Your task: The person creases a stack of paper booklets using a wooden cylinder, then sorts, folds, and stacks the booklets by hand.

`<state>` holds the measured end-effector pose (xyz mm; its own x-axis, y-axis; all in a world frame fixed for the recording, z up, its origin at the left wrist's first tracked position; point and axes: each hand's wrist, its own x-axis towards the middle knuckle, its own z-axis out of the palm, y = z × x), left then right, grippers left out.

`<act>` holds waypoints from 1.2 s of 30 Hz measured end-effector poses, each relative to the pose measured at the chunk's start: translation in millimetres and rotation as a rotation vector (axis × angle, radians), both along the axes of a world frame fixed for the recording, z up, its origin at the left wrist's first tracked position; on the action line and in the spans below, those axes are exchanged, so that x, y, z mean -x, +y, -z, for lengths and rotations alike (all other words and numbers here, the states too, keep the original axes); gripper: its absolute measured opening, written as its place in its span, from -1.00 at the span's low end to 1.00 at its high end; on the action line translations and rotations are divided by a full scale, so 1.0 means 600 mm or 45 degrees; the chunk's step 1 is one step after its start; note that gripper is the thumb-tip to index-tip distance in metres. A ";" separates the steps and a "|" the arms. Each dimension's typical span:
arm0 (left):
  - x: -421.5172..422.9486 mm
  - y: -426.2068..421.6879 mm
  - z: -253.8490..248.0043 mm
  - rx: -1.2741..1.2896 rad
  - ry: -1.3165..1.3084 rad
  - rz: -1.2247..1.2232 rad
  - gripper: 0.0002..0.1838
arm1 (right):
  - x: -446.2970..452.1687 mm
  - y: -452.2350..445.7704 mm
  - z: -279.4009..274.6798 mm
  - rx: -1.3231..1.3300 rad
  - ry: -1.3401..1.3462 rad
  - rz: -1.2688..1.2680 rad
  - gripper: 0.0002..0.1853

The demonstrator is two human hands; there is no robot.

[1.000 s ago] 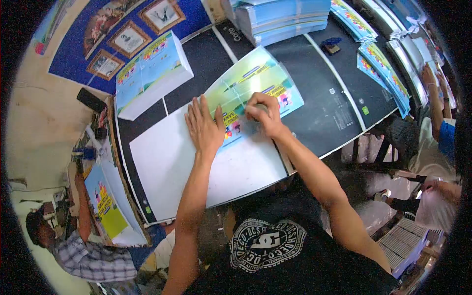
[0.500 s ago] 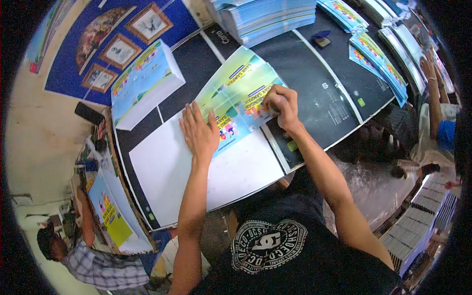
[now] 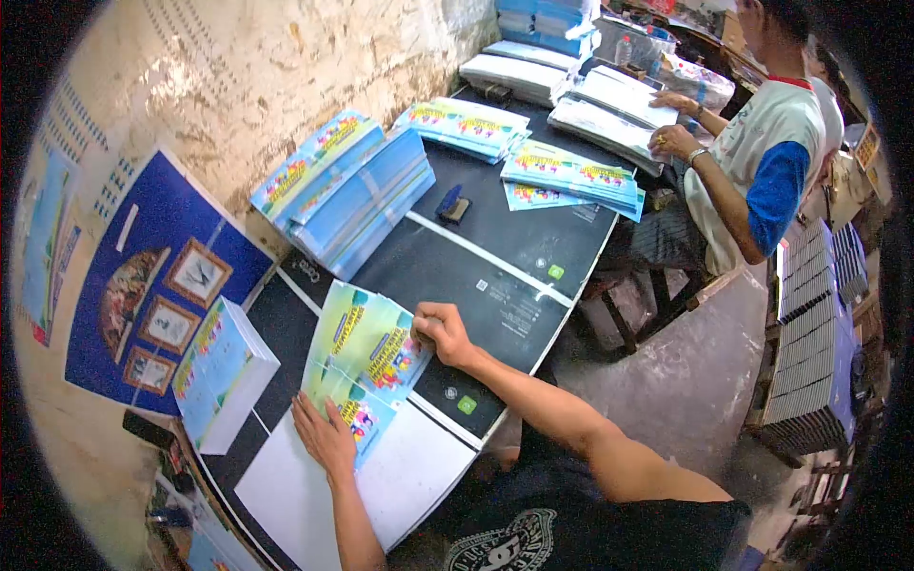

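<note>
Printed covers in green and blue [image 3: 367, 343] lie fanned over a white sheet [image 3: 286, 490] on the black table. My left hand [image 3: 326, 438] rests flat on the lower left edge of the covers, fingers spread. At the covers' right edge is my right hand [image 3: 441, 333], its fingers curled into a closed shape; what they hold, if anything, is hidden. A thick stack of printed sheets [image 3: 221, 376] stands to the left of the covers.
A tall blue stack [image 3: 357, 205] stands behind the covers, near the wall. Beyond a small dark blue object [image 3: 452, 205] lie more printed bundles [image 3: 571, 176] and white stacks [image 3: 609, 114]. Another person [image 3: 752, 162] works at the far right end.
The view has swung toward the right, bringing the other person and the far stacks into sight. My right hand has moved to the covers' right edge; my left hand stays on them.
</note>
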<state>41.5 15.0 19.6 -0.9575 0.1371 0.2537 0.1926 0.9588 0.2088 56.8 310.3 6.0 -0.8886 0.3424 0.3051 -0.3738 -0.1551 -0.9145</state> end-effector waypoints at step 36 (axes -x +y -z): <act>0.102 0.020 -0.099 -0.060 0.011 0.290 -0.29 | 0.148 0.126 -0.014 -0.402 0.006 0.704 -0.38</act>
